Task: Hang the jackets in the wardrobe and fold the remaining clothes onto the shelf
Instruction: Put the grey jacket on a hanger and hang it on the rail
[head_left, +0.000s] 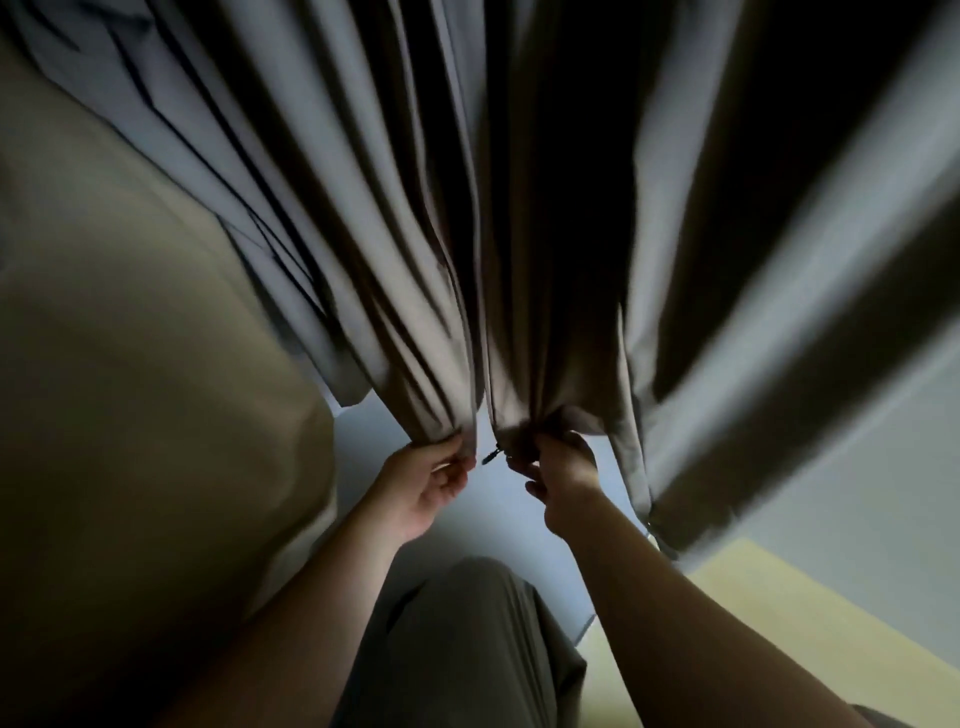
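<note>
Jacket (415, 260) vertical, hem (441, 428) downward.

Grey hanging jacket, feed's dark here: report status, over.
Left hand pinches one front hem of the grey hanging jacket, right hand the other. Zip unjoined, small dark zipper pull between hands. Beige garment hangs close beside.

A grey jacket (415, 234) hung down through the middle of the frame, its front open. At lower centre the left hand (431, 483) pinched the hem of one front edge and the right hand (561, 478) gripped the other, with a dark zip pull (491, 458) between them. A beige garment (130, 389) filled the left side.
</note>
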